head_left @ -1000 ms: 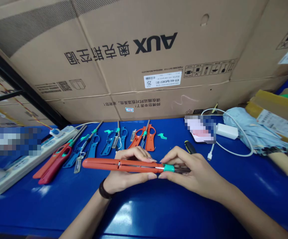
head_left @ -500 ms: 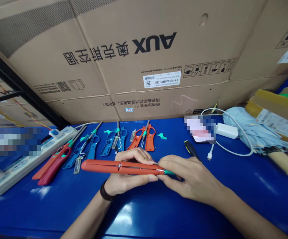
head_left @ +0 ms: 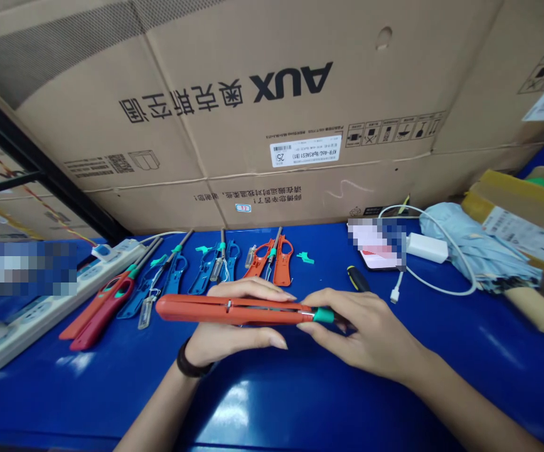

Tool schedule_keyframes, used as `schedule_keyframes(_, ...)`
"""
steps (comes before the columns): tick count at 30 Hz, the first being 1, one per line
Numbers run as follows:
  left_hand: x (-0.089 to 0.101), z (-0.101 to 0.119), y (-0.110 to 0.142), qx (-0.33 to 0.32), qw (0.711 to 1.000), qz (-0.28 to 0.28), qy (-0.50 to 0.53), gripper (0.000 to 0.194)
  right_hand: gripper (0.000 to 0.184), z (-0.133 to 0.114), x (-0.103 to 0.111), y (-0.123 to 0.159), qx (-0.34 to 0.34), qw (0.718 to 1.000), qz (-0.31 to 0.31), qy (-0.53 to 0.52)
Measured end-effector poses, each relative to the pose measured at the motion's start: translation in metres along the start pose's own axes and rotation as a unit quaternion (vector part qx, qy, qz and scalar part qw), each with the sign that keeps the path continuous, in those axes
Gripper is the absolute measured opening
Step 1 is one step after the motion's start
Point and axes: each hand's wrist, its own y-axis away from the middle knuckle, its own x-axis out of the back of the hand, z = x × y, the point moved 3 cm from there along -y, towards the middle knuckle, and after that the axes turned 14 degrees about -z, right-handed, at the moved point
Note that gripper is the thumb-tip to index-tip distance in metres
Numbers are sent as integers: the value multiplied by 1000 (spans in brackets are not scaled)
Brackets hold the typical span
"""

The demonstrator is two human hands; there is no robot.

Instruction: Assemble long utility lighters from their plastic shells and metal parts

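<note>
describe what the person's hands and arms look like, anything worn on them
The left hand and right hand are bare, with no gloves, and no rings show. The nails look unpainted. Both forearms are bare too, with no sleeves in view. The only thing worn is a black band around the left wrist; its material is hard to tell.

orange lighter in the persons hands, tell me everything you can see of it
The orange lighter has a long, flat, matte plastic body lying nearly level. A lengthwise slit shows a thin metal rod running to a green collar near its right end. The left hand grips the body, and the right hand pinches the collar end, hiding the tip.
</note>
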Motion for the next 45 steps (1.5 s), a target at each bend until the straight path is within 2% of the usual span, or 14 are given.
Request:
schedule_keyframes(13,3,11,-1,-22,999,21,-39,40,19,1,2,2,-4,1000,10,9)
schedule_keyframes(16,8,6,0,11,999,18,-44,47,21,2,3,2,-13,1000,21,-1)
schedule_keyframes(19,15,-5,13,68,998,6,13,60,22,6,5,2,-36,998,37,-36)
schedule_keyframes(20,20,-8,22,69,996,28,40,63,21,7,6,1,-44,997,38,-48)
schedule_keyframes(22,31,-10,45,60,985,148,63,58,20,11,6,0,-59,996,21,-57)
schedule_keyframes(23,37,-7,58,43,973,221,48,50,19,12,4,-1,-64,996,4,-55)
schedule_keyframes(24,39,-2,70,20,963,267,12,41,19,13,2,-2,-66,997,-17,-48)
schedule_keyframes(25,39,4,79,33,957,285,-52,28,18,13,0,-2,-66,996,-38,-38)
schedule_keyframes(26,36,10,85,70,952,264,-136,15,18,13,-3,-3,-62,996,-57,-29)
schedule_keyframes(27,30,16,88,96,946,218,-222,11,18,13,-7,-3,-57,995,-74,-23)
schedule_keyframes(29,12,28,85,98,919,103,-367,17,19,11,-14,-3,-51,994,-98,-19)
schedule_keyframes(31,-4,33,81,85,886,46,-454,22,19,10,-21,-2,-53,992,-117,-20)
schedule_keyframes(36,-26,23,76,74,865,15,-497,24,20,9,-31,-2,-68,986,-152,-29)
schedule_keyframes(45,-31,8,85,100,867,28,-487,19,18,12,-40,-3,-94,977,-192,-14)
